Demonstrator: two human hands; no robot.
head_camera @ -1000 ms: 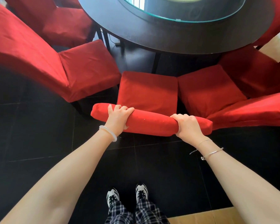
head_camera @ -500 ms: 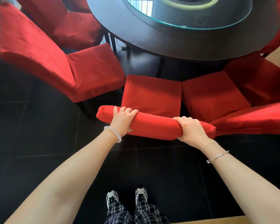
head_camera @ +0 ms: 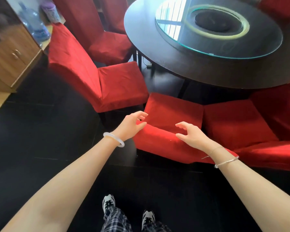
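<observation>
**Both hands off the chair back**

Your left hand (head_camera: 130, 127) and right hand (head_camera: 193, 136) hover just over the top of the red chair (head_camera: 157, 144). The fingers are spread and loosely bent, and both grips are released with nothing held. The left thumb may brush the cover, but I can't tell.

The chair stands on the dark floor (head_camera: 57, 131) with its seat (head_camera: 172, 109) pointing at the round worktop (head_camera: 166, 64). The seat's front edge is about at the rim. Its right side sits against the neighbouring chair (head_camera: 233, 121), and the angled chair (head_camera: 119, 86) is close on the left.

Risks from here:
- Pushing with one hand would probably twist the chair and wedge its seat corner into the neighbouring chair.
- A hard shove could knock the worktop's legs and jolt the glass turntable (head_camera: 266, 41).
- Pinching only the cloth would likely bunch or slide the cover while the frame stays put.
- The chair's legs are hidden, so watch your shoes (head_camera: 108, 200) if you pull it back.
</observation>
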